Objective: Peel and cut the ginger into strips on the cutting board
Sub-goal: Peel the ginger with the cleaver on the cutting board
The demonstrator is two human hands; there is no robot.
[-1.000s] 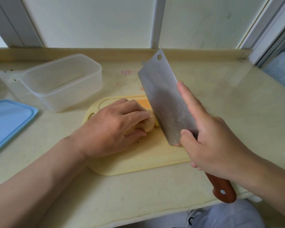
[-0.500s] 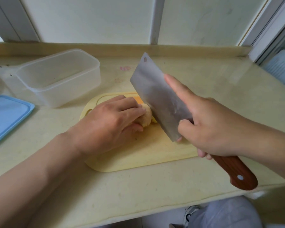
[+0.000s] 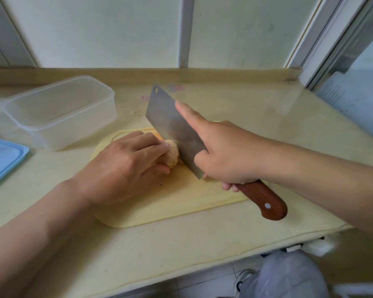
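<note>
Head view, the only one. My left hand (image 3: 125,166) is clamped down over the ginger (image 3: 171,155), pinning it on the cutting board (image 3: 181,203), towards the board's far left part. Only the ginger's right end pokes out past my fingertips (image 3: 162,147); the rest is hidden under my palm. My right hand (image 3: 228,155) is clenched on the cleaver (image 3: 172,130), wood handle (image 3: 265,201) sticking out behind the fist, index finger laid flat along the side of the blade. Blade is tilted, its edge touching or just beside the exposed end of the ginger. Cannot tell if it has bitten in.

Handling, my guess: the ginger is light, hard and fibrous, lumpy, so it will want to roll. The exposed surface looks pale and rough, maybe already scraped, possibly damp and slippery. Best hold is from above with fingertips curled back, away from the edge. The cleaver looks heavy, so let its weight do the work. Fingers sit very near the blade, which is a risk.

Counts: one ginger piece, one cutting board, one cleaver, two hands. Also one clear plastic container (image 3: 58,110), nothing visible in it, on the counter (image 3: 256,117) far left, and one blue lid (image 3: 2,160) at the left edge. No cut strips visible on the board.
</note>
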